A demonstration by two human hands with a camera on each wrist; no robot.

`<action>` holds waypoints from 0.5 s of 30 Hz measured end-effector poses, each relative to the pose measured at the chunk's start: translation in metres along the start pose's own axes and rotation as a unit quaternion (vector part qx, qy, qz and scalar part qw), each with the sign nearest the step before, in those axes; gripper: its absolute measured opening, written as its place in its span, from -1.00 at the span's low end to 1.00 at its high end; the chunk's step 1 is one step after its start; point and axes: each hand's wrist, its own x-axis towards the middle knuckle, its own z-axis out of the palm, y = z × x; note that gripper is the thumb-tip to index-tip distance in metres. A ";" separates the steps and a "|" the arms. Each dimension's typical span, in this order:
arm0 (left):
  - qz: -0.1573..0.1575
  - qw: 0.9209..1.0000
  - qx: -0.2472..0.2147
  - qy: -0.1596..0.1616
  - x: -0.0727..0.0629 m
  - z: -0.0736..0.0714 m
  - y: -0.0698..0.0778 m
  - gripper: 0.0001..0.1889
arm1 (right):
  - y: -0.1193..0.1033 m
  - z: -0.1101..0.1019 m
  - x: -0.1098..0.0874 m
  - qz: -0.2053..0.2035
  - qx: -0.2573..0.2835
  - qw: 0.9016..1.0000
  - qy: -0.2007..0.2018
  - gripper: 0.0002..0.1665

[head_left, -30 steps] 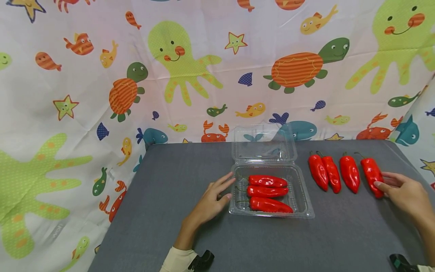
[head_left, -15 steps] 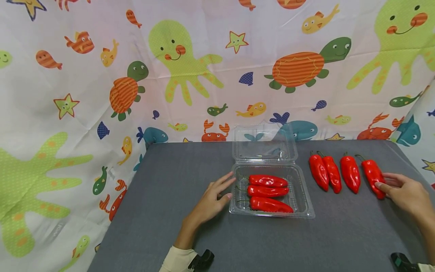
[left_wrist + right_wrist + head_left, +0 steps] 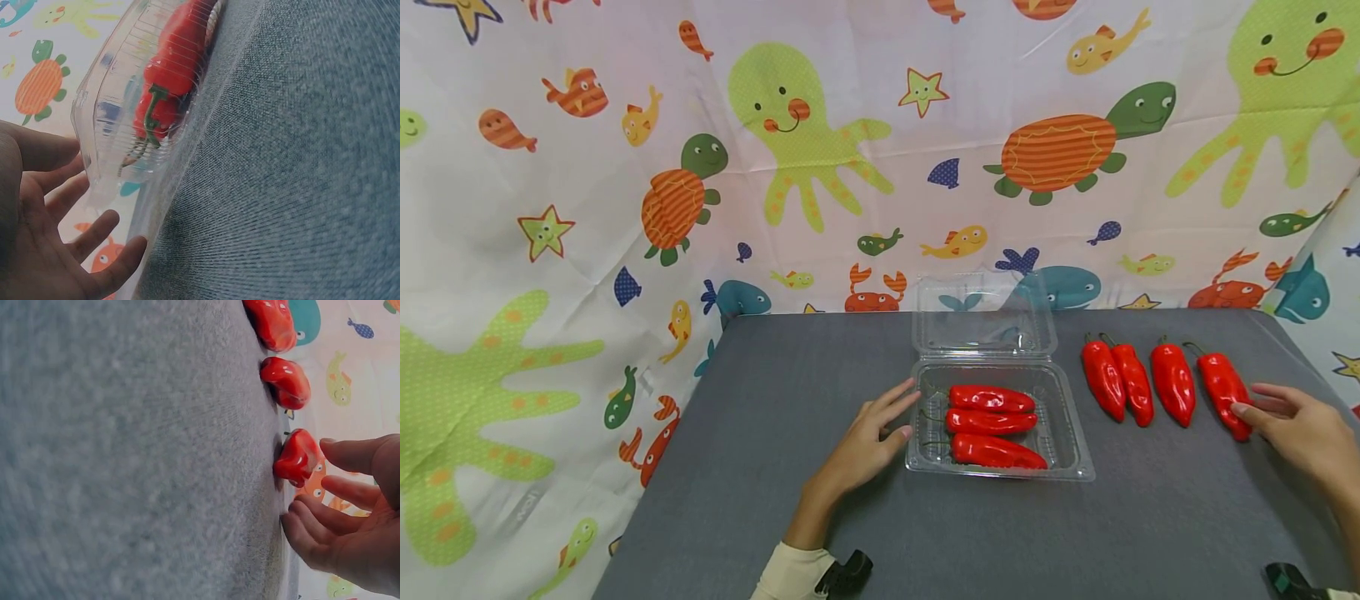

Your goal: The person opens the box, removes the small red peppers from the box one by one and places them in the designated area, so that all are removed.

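Note:
My left hand (image 3: 868, 437) lies beside the left side of a clear plastic clamshell box (image 3: 1081, 454), its fingers extended and the fingertips touching the box's rim (image 3: 84, 134). Three red peppers (image 3: 991, 422) with green stems lie crosswise inside. Far to the right, my right hand (image 3: 1300, 433) is at the lower end of the rightmost red pepper (image 3: 1221, 383) in a row on the cloth. In the right wrist view, its thumb and fingers are spread around that pepper (image 3: 298, 456) without a grip. Whether the thumb touches it, I cannot tell.
Three more red peppers, among them one (image 3: 1172, 383) nearest my right hand, lie between the box and that hand. The box's clear lid (image 3: 981, 321) stands raised at the back. Grey cloth (image 3: 1037, 542) covers the table, and a sea-animal curtain (image 3: 850, 192) hangs behind.
My right hand has shifted slightly to the right at the rightmost pepper, which lies nearly where it was. The left hand, the box and the other peppers look unchanged.

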 end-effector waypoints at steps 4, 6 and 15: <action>-0.001 1.000 -0.002 0.001 0.000 0.000 0.000 -0.42 | -0.003 -0.001 -0.005 -0.008 0.005 1.000 0.015 -0.13; -0.002 1.000 -0.002 0.000 0.000 0.000 0.000 -0.41 | -0.005 -0.002 -0.007 -0.013 0.008 1.000 0.023 -0.11; -0.014 1.000 0.003 -0.006 0.001 0.000 -0.001 -0.40 | -0.025 -0.002 -0.019 -0.022 0.010 0.998 0.060 -0.13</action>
